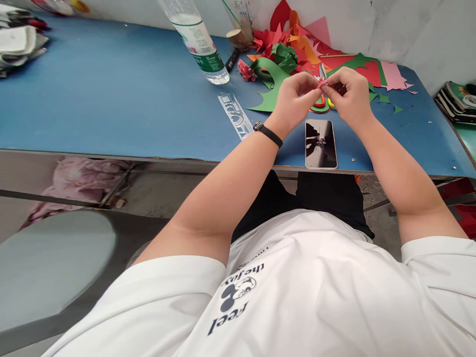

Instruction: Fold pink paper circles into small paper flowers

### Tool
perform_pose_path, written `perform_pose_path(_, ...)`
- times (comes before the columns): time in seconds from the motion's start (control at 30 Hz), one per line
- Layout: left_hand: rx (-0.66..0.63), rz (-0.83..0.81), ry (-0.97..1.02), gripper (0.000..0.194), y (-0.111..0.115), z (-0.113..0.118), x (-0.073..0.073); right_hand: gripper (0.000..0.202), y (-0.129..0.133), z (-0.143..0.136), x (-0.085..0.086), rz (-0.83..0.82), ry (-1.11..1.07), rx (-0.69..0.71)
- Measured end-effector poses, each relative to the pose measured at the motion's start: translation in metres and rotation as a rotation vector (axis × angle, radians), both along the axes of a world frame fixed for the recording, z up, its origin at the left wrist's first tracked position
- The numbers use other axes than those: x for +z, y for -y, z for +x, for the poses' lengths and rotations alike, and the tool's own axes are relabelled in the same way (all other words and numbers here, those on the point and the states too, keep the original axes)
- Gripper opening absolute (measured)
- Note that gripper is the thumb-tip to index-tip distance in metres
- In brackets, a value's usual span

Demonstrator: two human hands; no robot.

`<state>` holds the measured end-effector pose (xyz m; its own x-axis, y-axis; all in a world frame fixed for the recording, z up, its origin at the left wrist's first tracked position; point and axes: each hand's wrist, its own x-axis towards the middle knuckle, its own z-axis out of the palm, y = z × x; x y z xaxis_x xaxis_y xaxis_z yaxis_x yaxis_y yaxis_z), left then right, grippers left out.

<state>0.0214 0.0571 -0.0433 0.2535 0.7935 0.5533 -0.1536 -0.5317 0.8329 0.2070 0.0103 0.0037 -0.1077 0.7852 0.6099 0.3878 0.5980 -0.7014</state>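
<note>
My left hand (295, 99) and my right hand (347, 94) meet above the blue table (111, 99), both pinching a small piece of pink-red paper (322, 85) between their fingertips. Scissors (323, 96) with red and yellow handles lie on the table right under the hands, blades pointing away. A green paper cut-out (269, 82) lies just left of my left hand. A phone (321, 144) rests face up near the table's front edge, below my hands. A black band sits on my left wrist.
A pile of red, pink, orange and green paper scraps (316, 44) fills the far right. A plastic water bottle (199, 42), a clear ruler (235, 115), a black marker (232, 59) and a small red paper flower (245, 70) lie left of it. Stacked books (457, 101) sit at far right.
</note>
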Motion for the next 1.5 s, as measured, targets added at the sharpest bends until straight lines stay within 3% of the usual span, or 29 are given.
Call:
perform_pose_path(0.2,0.002,0.017,-0.048,0.049,0.007,-0.002,0.001,0.06,0.004,0.0,0.003,-0.031,-0.009,0.009)
perform_pose_path(0.43,0.08,-0.021,0.047,0.059,0.009,0.002,0.007,0.06,0.01,0.001,0.007,-0.043,0.015,0.007)
perform_pose_path(0.67,-0.011,-0.017,0.059,0.054,0.001,0.003,0.001,0.051,0.01,0.003,0.006,-0.029,0.025,0.011)
perform_pose_path(0.93,0.051,0.018,0.013,0.03,0.02,-0.005,0.007,0.039,0.0,0.007,-0.003,0.031,0.066,0.008)
perform_pose_path(1.27,0.12,0.044,-0.066,0.046,0.015,-0.006,0.003,0.047,-0.005,0.007,-0.005,0.03,0.121,-0.003)
perform_pose_path(1.5,0.131,0.142,-0.166,0.034,0.018,-0.007,0.004,0.047,-0.005,0.009,-0.005,-0.043,0.118,0.01)
